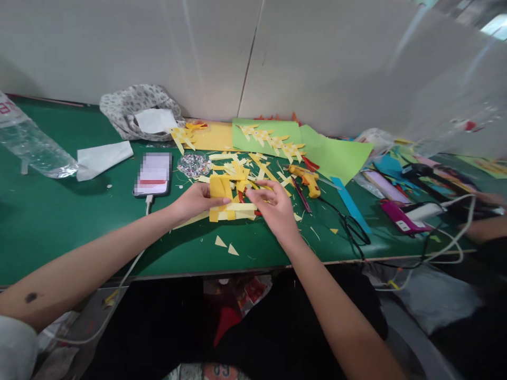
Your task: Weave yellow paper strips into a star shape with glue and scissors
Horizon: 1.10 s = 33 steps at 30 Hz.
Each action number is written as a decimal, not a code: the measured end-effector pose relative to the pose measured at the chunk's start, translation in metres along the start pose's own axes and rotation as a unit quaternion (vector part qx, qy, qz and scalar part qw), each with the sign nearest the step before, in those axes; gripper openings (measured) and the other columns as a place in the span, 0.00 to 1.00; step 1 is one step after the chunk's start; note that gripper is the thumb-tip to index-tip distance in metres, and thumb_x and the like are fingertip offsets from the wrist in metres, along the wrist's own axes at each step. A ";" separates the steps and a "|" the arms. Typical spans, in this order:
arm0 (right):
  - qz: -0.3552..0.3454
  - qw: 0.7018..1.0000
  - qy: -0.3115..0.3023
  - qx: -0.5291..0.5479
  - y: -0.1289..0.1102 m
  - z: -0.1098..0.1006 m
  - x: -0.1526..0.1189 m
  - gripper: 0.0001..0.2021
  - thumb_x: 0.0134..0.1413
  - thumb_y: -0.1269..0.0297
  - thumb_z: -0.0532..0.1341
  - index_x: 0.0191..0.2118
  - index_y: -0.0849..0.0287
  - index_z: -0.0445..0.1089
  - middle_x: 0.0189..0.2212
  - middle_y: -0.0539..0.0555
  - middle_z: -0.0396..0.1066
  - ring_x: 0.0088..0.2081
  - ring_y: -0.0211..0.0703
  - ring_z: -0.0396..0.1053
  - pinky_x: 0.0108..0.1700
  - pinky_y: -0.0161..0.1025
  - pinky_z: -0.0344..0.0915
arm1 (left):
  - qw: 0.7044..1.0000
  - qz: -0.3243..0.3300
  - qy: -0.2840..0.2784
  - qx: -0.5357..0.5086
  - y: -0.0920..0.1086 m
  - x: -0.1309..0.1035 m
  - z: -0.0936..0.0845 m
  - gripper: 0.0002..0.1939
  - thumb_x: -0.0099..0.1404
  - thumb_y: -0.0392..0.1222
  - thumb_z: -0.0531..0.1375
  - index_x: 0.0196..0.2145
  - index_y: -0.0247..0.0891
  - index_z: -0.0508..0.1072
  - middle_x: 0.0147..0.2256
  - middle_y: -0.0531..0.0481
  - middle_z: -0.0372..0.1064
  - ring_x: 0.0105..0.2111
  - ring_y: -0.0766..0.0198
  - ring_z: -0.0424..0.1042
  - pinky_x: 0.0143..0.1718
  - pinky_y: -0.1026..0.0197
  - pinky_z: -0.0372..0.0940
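Observation:
Yellow and pale paper strips, partly woven into a small piece (221,191), are between my two hands above the green table. My left hand (194,201) pinches the left side of this piece, with the thumb across its front. At its right side, my right hand (275,207) has its fingers and thumb drawn together on a paper strip (247,207). Something small and red shows between the hands; its shape is unclear. Loose yellow strips (237,170) lie in a heap just behind. Two small pale triangles (233,249) rest in front.
A phone (153,174) with a cable lies left, near a plastic bottle (35,140) and a cloth bag (137,100). A yellow glue gun (307,180), blue strip (350,205) and magenta power bank (402,217) lie right. Another person's arm (485,229) shows far right.

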State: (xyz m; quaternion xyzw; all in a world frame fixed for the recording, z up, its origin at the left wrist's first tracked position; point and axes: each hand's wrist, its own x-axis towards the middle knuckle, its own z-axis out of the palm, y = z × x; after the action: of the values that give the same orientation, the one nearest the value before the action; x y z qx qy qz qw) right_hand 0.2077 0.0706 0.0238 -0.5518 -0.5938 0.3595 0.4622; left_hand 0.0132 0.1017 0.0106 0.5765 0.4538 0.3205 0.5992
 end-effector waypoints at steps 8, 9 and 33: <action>-0.083 0.982 -0.105 -0.130 0.000 0.011 -0.010 0.14 0.44 0.62 0.63 0.41 0.53 0.66 0.28 0.48 0.74 0.35 0.44 0.72 0.44 0.45 0.65 | 0.998 0.016 -0.055 -0.011 0.000 -0.003 0.005 0.16 0.52 0.47 0.64 0.37 0.36 0.75 0.36 0.47 0.75 0.33 0.62 0.72 0.35 0.62 0.65; -0.085 0.984 -0.101 -0.121 0.000 0.011 -0.010 0.14 0.45 0.63 0.62 0.41 0.53 0.66 0.28 0.48 0.74 0.35 0.44 0.73 0.43 0.44 0.66 | 0.998 0.018 -0.059 -0.016 0.000 -0.003 0.005 0.16 0.52 0.47 0.64 0.36 0.36 0.76 0.36 0.47 0.75 0.34 0.62 0.73 0.35 0.62 0.65; -0.095 0.982 -0.128 -0.101 0.001 0.007 -0.006 0.19 0.46 0.68 0.62 0.46 0.52 0.64 0.28 0.47 0.74 0.36 0.42 0.73 0.44 0.42 0.67 | 0.996 0.026 -0.049 -0.069 -0.003 -0.002 0.006 0.12 0.49 0.42 0.67 0.33 0.37 0.76 0.36 0.48 0.76 0.34 0.62 0.73 0.39 0.61 0.66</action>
State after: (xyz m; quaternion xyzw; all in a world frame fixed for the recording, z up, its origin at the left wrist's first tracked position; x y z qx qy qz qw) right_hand 0.2009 0.0656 0.0198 -0.4861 -0.7312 0.3192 0.3565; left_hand 0.0175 0.0975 0.0077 0.5602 0.3859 0.3375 0.6506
